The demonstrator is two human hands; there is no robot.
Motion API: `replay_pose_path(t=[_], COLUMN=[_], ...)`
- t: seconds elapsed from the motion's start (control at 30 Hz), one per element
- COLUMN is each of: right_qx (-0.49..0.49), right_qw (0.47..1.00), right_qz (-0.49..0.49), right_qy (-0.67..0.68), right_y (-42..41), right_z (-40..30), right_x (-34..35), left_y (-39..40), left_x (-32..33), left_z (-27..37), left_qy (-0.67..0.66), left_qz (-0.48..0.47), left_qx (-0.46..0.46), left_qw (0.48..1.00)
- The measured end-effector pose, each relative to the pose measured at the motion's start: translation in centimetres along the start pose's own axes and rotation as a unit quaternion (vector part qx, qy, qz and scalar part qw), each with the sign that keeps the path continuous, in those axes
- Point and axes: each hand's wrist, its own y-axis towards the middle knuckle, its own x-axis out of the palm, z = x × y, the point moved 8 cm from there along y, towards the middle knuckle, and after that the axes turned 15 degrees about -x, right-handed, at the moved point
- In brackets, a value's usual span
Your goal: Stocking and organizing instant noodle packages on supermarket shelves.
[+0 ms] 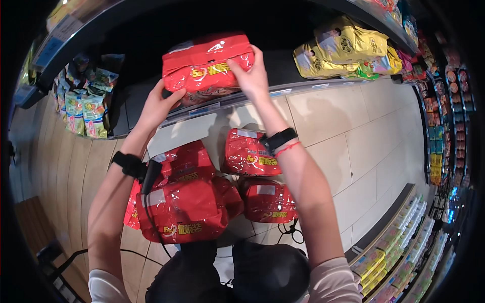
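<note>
Between both hands is a large glossy red snack bag (208, 70) bearing yellow and white writing, at the front of a low dark shelf (278, 66). My left hand (161, 104) grips its lower left corner. My right hand (252, 74) holds its right end, thumb across the front and fingers behind. Whether the bag rests on the shelf or hangs just over it, I cannot tell. Several matching red bags lie on the floor before my knees: a large one (182, 212) at the left, and two more (254, 153) (269, 199) partly behind my right forearm.
Yellow bags (344, 45) lie on the shelf's right part. Green and white bags (89, 106) stand at its left end. The shelf lip (227, 102) carries price tags. Another shelf edge (91, 32) overhangs above. Black cables (136, 254) trail near my legs. Stocked racks (394, 242) line the right side.
</note>
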Motion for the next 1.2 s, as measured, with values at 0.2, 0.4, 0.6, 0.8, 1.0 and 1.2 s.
replay_pose_path(t=[0.2, 0.4, 0.6, 0.8, 1.0, 1.2], right_qx=[0.002, 0.095, 0.115, 0.091, 0.009, -0.007], right_qw=[0.999, 0.985, 0.991, 0.930, 0.868, 0.886], right_qz=[0.030, -0.132, -0.059, -0.356, -0.495, -0.461], right_qy=[-0.021, -0.065, -0.031, 0.023, 0.044, 0.050], right_y=[-0.5, -0.2, -10.6, -21.4, -28.3, -27.6], right_z=[-1.3, 2.7, -0.1, -7.3, -8.0, -9.4], right_x=[-0.9, -2.2, -12.5, -7.3, 0.5, 2.5], left_y=[0.0, 0.8, -7.6, -18.5, -24.4, -25.9], left_x=[-0.1, 0.5, -1.4, -5.0, -9.4, -1.8], left_z=[-0.2, -1.6, 0.1, -1.8, -15.1, -20.2], left_qy=[0.037, -0.024, -0.011, 0.139, 0.015, 0.140], left_qz=[0.070, 0.034, -0.064, -0.005, 0.115, 0.036], left_qx=[-0.009, -0.071, -0.045, 0.049, -0.068, -0.165], left_qw=[0.997, 0.997, 0.997, 0.989, 0.991, 0.976])
